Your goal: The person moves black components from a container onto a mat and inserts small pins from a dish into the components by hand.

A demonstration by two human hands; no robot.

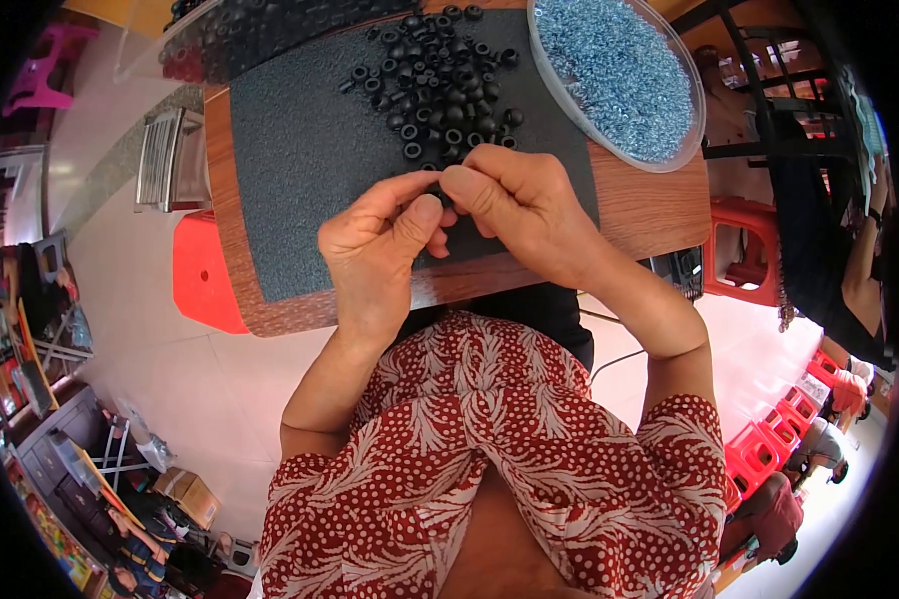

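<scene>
Over the near part of a dark mat [300, 180], my two hands meet fingertip to fingertip. My left hand [375, 235] is closed, pinching a small black round cap [440, 198] between thumb and fingers. My right hand [524, 205] is closed too, its thumb and forefinger pressed together against that cap; whatever sits between these tips is hidden. Just beyond my fingers lies a loose pile of black caps [449, 95], some showing a round opening. At the far right stands a round clear tub [697, 100] full of tiny bluish clear pieces [619, 80].
A clear bin [135, 45] with more black pieces is at the far left. The mat lies on a wooden table [659, 205]. Red stools [205, 275] stand beside it on both sides. Other people [774, 514] sit at the right, and a metal rack [170, 160] is left.
</scene>
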